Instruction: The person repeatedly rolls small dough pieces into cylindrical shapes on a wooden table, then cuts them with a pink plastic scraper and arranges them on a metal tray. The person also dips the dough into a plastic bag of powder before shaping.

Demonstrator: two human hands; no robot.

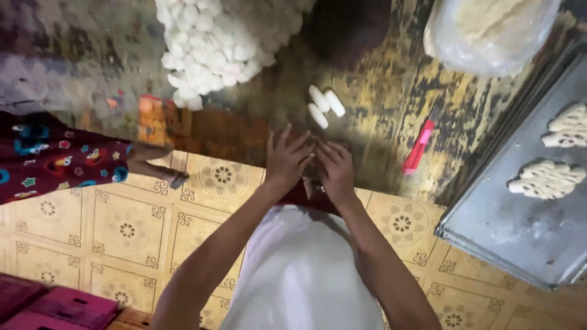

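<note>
Left hand point(287, 160): palm down, fingers spread and extended forward. Right hand point(335, 168): palm down, fingers together, fingertips met those of the left. Both forearms bare, reached forward and converged; whether either grip enclosed anything could not be told.

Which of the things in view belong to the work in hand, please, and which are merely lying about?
In use: left hand and right hand pressed together at the worktable edge; three white dough rolls; pile of white dough balls; baking tray with shaped dough pieces; bag of dough.

Lying about: red-pink tool; dark red crates.
</note>
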